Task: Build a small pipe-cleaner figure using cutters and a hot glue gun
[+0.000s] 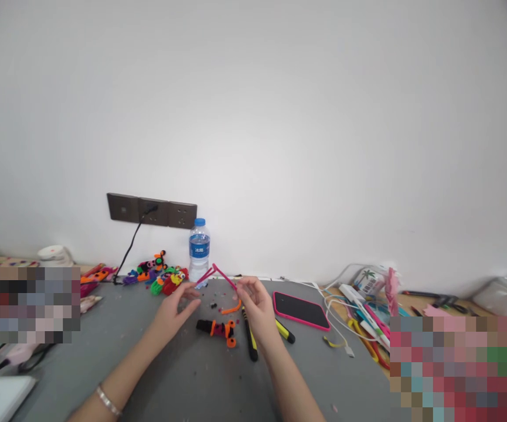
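A magenta pipe cleaner [224,275], bent to a peak in its middle, is held above the grey table between both hands. My left hand [175,309] pinches its left part, where two strands run side by side. At the other end, my right hand [255,302] grips it between thumb and fingers. Below them on the table lies a small pipe-cleaner figure [218,329] in black, magenta and orange. A short orange pipe-cleaner piece [232,308] rests beside my right hand. Yellow-and-black pliers handles [249,337] show partly under that hand.
A water bottle [199,252] stands by the wall, beside several colourful pipe-cleaner figures [169,280]. To the right lie a phone in a pink case [301,310], a white cable [334,319] and scissors [363,340]. A white box [2,398] sits at the near left.
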{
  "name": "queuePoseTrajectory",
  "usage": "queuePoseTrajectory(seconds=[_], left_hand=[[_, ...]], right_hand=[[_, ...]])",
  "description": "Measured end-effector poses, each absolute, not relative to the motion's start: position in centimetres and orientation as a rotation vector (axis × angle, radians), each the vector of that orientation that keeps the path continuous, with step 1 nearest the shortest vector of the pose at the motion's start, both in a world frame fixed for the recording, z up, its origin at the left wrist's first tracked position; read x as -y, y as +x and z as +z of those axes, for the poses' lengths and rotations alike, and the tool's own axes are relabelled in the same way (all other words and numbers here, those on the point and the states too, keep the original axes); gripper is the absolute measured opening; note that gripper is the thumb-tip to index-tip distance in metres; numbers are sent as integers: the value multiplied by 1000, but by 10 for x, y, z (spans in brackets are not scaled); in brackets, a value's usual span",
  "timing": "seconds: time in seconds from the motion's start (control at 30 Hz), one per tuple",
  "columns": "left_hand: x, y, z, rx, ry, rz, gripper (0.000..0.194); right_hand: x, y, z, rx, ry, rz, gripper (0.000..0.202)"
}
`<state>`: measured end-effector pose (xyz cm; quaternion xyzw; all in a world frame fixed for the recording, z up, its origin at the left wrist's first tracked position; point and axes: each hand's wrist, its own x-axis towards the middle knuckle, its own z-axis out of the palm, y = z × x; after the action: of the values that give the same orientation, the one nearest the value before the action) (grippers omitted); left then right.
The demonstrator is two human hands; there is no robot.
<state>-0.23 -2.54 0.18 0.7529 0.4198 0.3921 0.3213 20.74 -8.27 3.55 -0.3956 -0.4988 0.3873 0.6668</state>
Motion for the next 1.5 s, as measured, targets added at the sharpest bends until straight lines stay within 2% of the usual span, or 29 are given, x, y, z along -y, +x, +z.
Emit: queuePoseTrajectory(seconds=[0.17,0.43,0.6,0.9,1.17,1.33,1.5], left_hand=[[30,4,7,-956,1663,1062,41],[35,8,10,-928,1551,937,46],[37,10,12,-900,1530,1018,52],[36,6,16,-903,1567,1022,39],[42,6,10,-608,1614,891,49],[46,10,11,-805,1729,866,43],[43,9,13,-929,1746,966,48]], right_hand=[[84,200,30,1107,-827,1101,19],[85,196,28,995,-803,1172,27],[81,204,26,1124,-891,1182,30],[89,203,31,1403,-1073,1358,45],[85,200,23,1362,-1066,1286,41],[86,198,25,1318,-1003,1350,38],[86,204,28,990,-778,1568,36]])
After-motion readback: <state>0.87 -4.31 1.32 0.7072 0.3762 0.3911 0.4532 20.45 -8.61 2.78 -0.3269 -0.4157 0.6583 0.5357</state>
